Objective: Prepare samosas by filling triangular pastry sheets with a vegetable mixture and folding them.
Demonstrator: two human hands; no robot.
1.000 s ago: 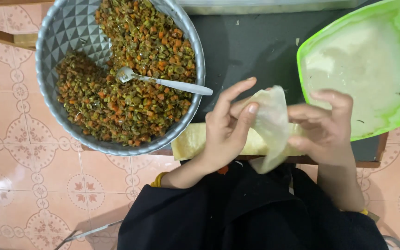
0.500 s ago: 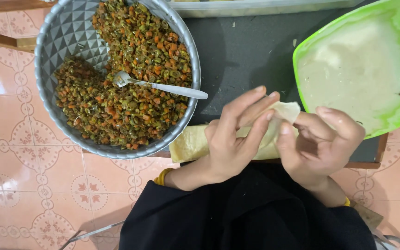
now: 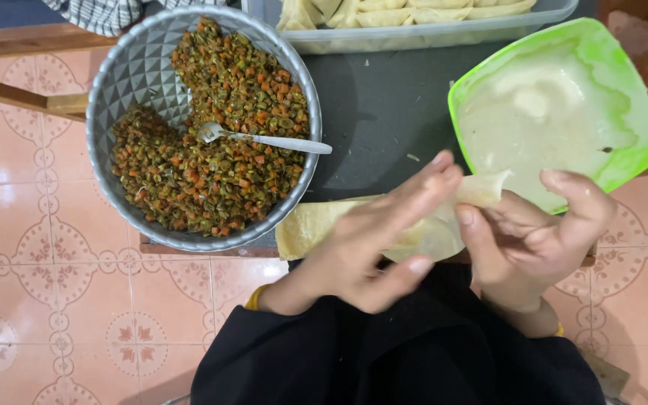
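In the head view, the left hand and right hand both grip a thin pale pastry sheet, folding it over the table's near edge; keeping each fold flat and tight would serve it best. Nearby sit the grey metal bowl of chopped vegetable filling with a spoon, a green plastic paste dish, and a clear tray at the far edge; nothing blocks the hands.

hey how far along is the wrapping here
Done: folded pastries already fill the clear tray. In hand: the left hand and right hand hold one thin wrapper, with no filling showing in it. Left: much filling sits in the metal bowl with a spoon, and more wrappers lie on the table.
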